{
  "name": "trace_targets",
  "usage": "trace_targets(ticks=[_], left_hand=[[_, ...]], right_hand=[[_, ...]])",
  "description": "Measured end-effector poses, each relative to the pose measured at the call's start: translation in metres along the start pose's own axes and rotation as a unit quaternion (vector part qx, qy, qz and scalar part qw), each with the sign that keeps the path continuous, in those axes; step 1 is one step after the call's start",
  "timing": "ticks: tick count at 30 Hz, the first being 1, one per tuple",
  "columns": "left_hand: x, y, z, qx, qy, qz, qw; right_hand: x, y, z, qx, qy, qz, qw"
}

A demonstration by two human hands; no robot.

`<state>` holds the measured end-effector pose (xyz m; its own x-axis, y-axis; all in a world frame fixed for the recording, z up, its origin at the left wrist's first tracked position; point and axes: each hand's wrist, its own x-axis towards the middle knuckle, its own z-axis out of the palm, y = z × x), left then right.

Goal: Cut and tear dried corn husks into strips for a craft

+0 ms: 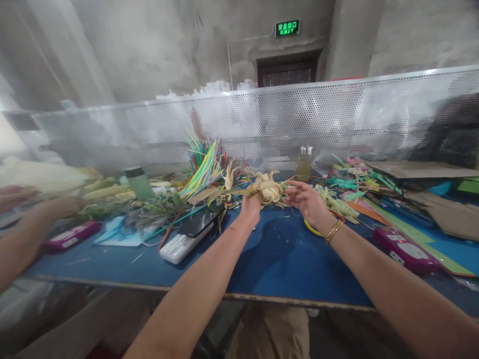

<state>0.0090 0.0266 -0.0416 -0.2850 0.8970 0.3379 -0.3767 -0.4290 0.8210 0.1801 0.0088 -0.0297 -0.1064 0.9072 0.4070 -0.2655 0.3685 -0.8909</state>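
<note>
My left hand (251,208) is closed around the stem end of a bundle of dried corn husk (270,188), pale straw in colour and rounded like a flower head. The husk is held above the blue table, with its dry stalk reaching out to the left. To the right of it is my right hand (307,200), palm turned inward, fingers apart and close to the husk without a visible grip. A gold bracelet (334,231) circles that wrist. Below the right hand lies a yellow and red ring (313,228), partly hidden by it.
Left of me are a white device (186,244) with a dark phone (200,222) on it, colourful pipe cleaners (205,167) and a green bottle (139,183). A purple device (406,249) sits at right by coloured sheets. A perforated metal screen (337,119) closes the back. A co-worker's arms (28,232) reach in at left.
</note>
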Motion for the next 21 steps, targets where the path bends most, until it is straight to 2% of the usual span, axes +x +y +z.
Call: trace_targets(ticks=[3, 5, 11, 14, 16, 18, 21], left_hand=[[-0.002, 0.002, -0.001, 0.017, -0.065, 0.032, 0.997], [-0.004, 0.004, -0.001, 0.040, -0.086, 0.046, 0.994], [-0.007, 0.007, 0.002, 0.087, -0.033, 0.054, 0.994], [-0.010, 0.008, 0.006, 0.083, -0.020, 0.033, 0.996], [-0.014, 0.009, 0.008, 0.079, -0.045, 0.023, 0.996], [-0.018, 0.012, 0.011, 0.075, -0.099, 0.023, 0.992], [-0.023, 0.017, 0.013, 0.068, -0.150, 0.019, 0.986]], right_hand=[[0.003, 0.002, -0.002, -0.058, 0.056, -0.034, 0.996], [0.004, 0.002, -0.001, -0.111, 0.055, -0.071, 0.990], [-0.005, -0.002, 0.010, -0.247, -0.075, -0.131, 0.957], [-0.009, 0.002, 0.014, -0.235, -0.071, -0.112, 0.963], [-0.009, 0.006, 0.015, -0.212, -0.045, -0.097, 0.971], [-0.009, 0.010, 0.014, -0.201, -0.029, -0.088, 0.975], [-0.006, 0.013, 0.010, -0.240, -0.025, -0.097, 0.966]])
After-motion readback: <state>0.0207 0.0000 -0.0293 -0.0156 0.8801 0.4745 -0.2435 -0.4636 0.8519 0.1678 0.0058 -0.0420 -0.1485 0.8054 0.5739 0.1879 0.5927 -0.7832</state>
